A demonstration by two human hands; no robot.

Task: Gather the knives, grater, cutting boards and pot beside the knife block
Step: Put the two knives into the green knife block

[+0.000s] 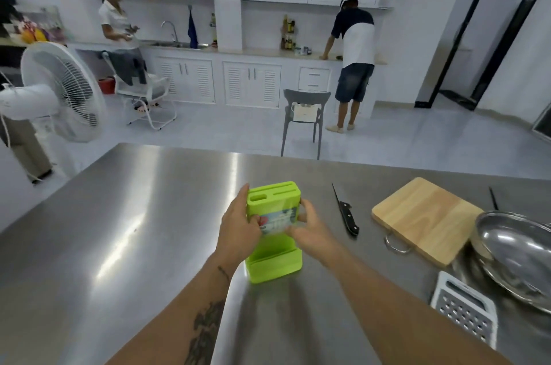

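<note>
while both hands, left hand (240, 223) and right hand (310, 229), grip the green knife block (272, 233) mid-worktop (119, 230), fingers curled round it, knife (346, 214), cutting board (426, 220), pot (518, 257) and grater (465, 309) lie ungathered to its right.

The only printing in view is a paper label (275, 220) wrapped round the green knife block (272, 200). It carries red, blue and white graphics, but its lettering is too blurred to read. No other text, brand, number or sign shows.
</note>
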